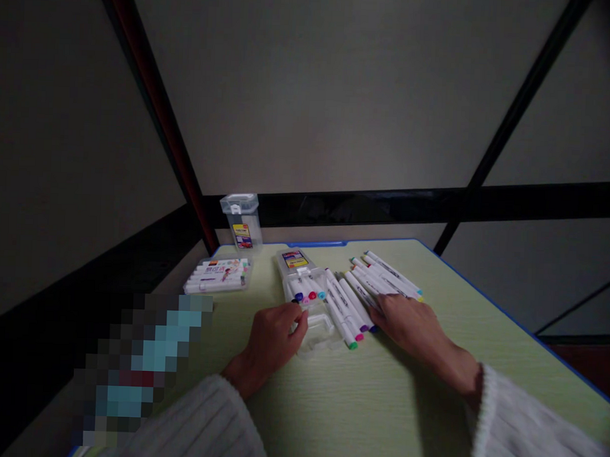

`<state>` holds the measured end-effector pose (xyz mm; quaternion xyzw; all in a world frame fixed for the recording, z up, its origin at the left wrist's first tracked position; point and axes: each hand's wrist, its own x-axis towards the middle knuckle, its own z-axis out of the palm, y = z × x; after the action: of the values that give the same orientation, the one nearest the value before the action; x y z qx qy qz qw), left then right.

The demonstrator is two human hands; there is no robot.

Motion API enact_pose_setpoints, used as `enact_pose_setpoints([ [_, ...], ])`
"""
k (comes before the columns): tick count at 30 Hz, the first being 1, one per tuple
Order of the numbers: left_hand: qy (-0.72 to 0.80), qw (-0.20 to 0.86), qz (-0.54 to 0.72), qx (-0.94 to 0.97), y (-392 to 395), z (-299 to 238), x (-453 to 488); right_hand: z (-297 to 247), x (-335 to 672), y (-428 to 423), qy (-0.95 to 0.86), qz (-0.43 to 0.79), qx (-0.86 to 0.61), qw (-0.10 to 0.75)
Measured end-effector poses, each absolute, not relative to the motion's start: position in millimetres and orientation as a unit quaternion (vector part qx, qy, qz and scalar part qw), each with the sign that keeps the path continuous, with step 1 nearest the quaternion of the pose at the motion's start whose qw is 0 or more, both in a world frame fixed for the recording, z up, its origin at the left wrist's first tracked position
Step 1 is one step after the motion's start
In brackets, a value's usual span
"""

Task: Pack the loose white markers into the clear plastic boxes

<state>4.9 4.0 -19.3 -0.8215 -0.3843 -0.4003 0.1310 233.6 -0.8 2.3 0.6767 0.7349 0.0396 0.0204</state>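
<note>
A clear plastic marker case (303, 282) lies open on the green table (359, 404), a few markers with coloured caps inside it. My left hand (271, 344) curls its fingers against the case's near end and open lid (321, 329). A row of loose white markers (355, 300) with coloured caps lies just right of the case. My right hand (406, 325) rests flat on the table, fingertips on the near ends of those markers. White knitted sleeves cover both my wrists.
A second flat case of markers (219, 275) lies at the left. An upright clear box (242, 223) with a yellow label stands at the table's far edge. Dark frame bars and a pale wall rise behind. A blurred patch sits at the lower left.
</note>
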Motion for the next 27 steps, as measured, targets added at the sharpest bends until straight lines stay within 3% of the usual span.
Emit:
enact_pose_setpoints([
  [18, -0.384, 0.129, -0.397, -0.824, 2.5, -17.5, 5.0, 1.8, 231.9, -0.3, 0.733, 0.087, 0.669, -0.082],
  [27, -0.381, 0.127, -0.399, -0.824, 3.0, -16.8, 4.8, -1.0, 231.8, 0.2, 0.736, 0.086, 0.665, -0.094],
])
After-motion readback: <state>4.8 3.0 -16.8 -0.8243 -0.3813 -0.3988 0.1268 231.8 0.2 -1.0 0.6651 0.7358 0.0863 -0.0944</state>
